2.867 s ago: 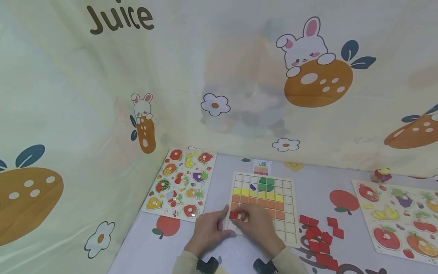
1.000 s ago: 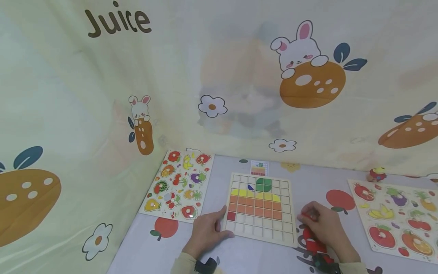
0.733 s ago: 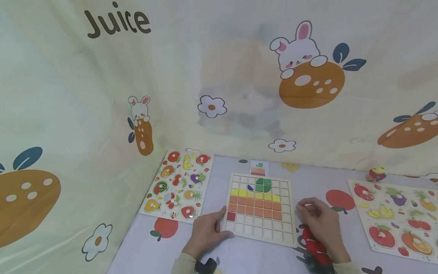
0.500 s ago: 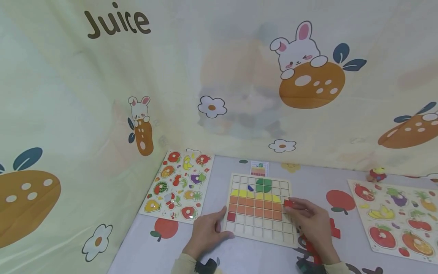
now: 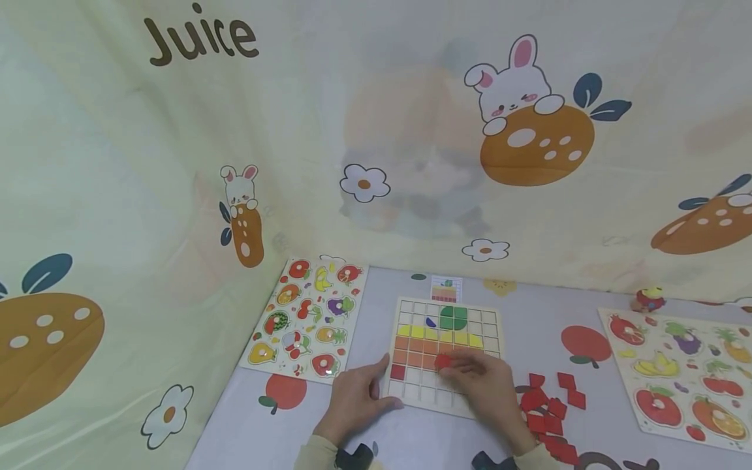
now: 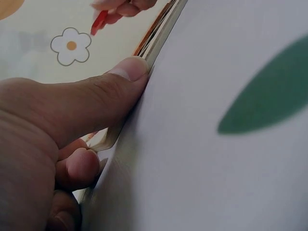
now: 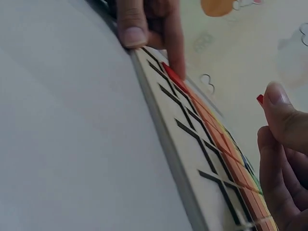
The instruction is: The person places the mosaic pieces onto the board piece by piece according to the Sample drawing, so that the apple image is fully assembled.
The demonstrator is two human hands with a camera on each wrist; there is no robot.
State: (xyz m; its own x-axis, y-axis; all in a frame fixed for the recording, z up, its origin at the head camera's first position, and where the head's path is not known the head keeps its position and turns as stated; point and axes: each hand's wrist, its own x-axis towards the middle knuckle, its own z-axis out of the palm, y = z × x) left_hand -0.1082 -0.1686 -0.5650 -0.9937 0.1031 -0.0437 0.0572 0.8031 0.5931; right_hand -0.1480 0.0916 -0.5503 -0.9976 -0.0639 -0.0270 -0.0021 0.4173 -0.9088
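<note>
Red tile (image 5: 443, 361) held above grid board (image 5: 413, 376)

Right grip (image 5: 484, 388) pinches it at the fingertips, not yet seated. To this grip's left, one seated tile (image 5: 397, 372); past that, left grip (image 5: 355, 399) braces the board's near-left corner, thumb and index astride. Loose tiles (image 5: 552, 411) lie right of right grip; beyond the board, pattern card (image 5: 446, 289). Step, judged: placing. Next move likely calls for squaring over a bare cell and lowering flat.

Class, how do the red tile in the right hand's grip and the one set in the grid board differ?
The held tile is raised off the grid board, pinched in the right hand's grip; the set tile lies in a cell. The held tile is partly covered, while the set tile shows whole in the head view. Both are red.
</note>
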